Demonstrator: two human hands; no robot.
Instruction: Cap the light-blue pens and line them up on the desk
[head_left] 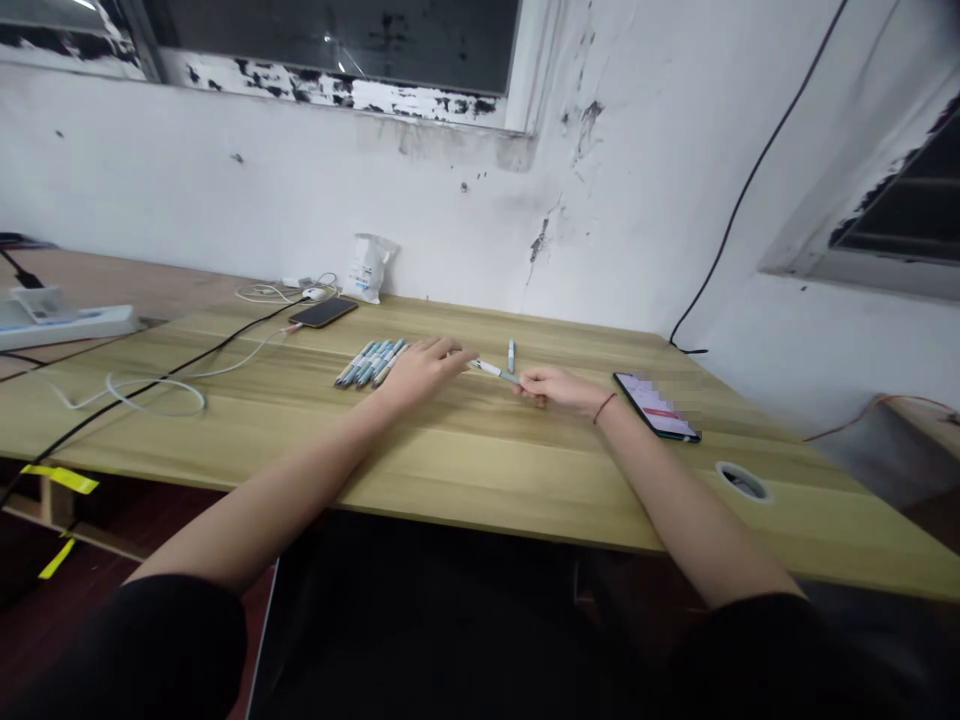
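A slim white and light-blue pen (489,369) is held out between my two hands, just above the wooden table. The fingers of my right hand (551,386), with a thin red cord at the wrist, pinch its blue end. At the pen's other end is my left hand (429,366), palm down, its fingers reaching forward and closed around that end. Part of the left grip is hidden behind the fingers. Left of that hand, several similar pens (367,364) lie side by side in a row. Another short blue-and-white pen or pen part (511,356) lies behind the held pen.
A lit phone (657,408) lies right of my right hand, near a round cable hole (742,481). A dark phone (324,313), a white packet (368,267) and cables (157,385) are at the left back. A power strip (71,325) stands far left.
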